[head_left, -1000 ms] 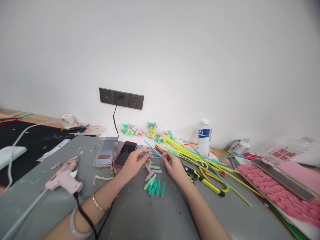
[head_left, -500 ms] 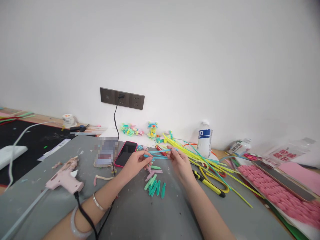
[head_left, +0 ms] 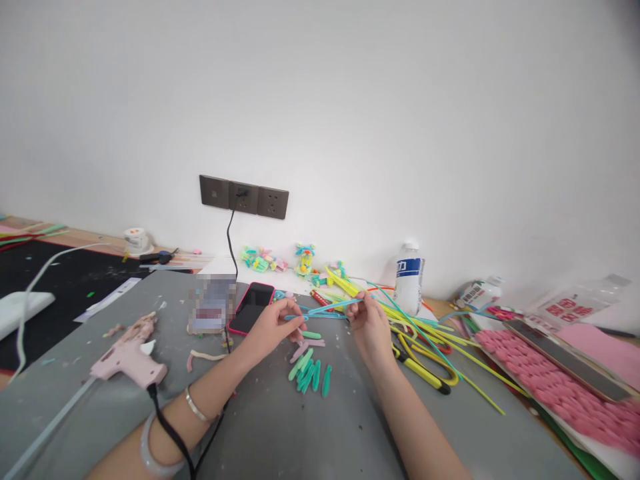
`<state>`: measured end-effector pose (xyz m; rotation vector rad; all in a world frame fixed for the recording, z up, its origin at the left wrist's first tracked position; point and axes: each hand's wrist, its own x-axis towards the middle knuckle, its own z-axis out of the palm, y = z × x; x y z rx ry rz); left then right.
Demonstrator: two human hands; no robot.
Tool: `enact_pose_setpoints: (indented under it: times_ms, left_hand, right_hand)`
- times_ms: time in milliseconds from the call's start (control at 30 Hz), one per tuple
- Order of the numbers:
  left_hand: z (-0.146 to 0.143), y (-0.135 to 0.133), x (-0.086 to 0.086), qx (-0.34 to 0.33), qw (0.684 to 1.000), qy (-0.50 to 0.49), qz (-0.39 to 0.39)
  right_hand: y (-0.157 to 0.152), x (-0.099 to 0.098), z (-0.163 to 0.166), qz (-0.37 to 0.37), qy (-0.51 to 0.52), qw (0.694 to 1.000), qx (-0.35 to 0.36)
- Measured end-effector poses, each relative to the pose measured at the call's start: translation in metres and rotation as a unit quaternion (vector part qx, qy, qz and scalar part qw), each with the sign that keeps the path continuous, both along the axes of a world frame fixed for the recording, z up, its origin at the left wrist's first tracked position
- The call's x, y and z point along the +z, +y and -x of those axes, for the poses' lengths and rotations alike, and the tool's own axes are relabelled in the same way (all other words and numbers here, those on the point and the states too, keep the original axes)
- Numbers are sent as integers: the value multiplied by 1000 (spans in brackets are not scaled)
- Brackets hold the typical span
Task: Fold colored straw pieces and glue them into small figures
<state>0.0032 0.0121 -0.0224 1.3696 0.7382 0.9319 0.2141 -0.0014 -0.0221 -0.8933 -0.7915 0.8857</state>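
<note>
My left hand (head_left: 273,327) pinches one end of a thin blue strip (head_left: 325,309) folded into a long narrow loop. My right hand (head_left: 369,325) pinches the other end, so the strip is stretched between both hands just above the grey mat (head_left: 280,427). Below the hands lie several short green folded pieces (head_left: 309,373) and a few pink ones (head_left: 306,347). A red-edged phone (head_left: 251,306) lies just left of my left hand.
A pink glue gun (head_left: 131,353) with a black cord lies at the left. A pile of long yellow and green strips (head_left: 400,313), yellow-handled pliers (head_left: 420,368) and a white bottle (head_left: 409,277) are to the right. A tray of pink pieces (head_left: 555,387) is at far right. Small finished figures (head_left: 280,260) stand by the wall.
Both hands have lifted off the mat. My right hand has moved right and up, drawing the blue strip out longer between the hands.
</note>
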Motion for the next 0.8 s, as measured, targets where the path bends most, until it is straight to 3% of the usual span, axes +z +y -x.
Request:
enact_pose_setpoints:
  times_ms: [300,667,800]
  left_hand:
    - [-1,0,0,-9,999,-36,21]
    - [0,-2,4,15,999,-40,4]
    - [1,-3,9,40,999,-21,-20]
  right_hand:
    - [-1,-5,9,37,-61,997,38]
    - [-2,-6,7,11,-142,990,9]
    - [-5,-2,11,0,-119,991,58]
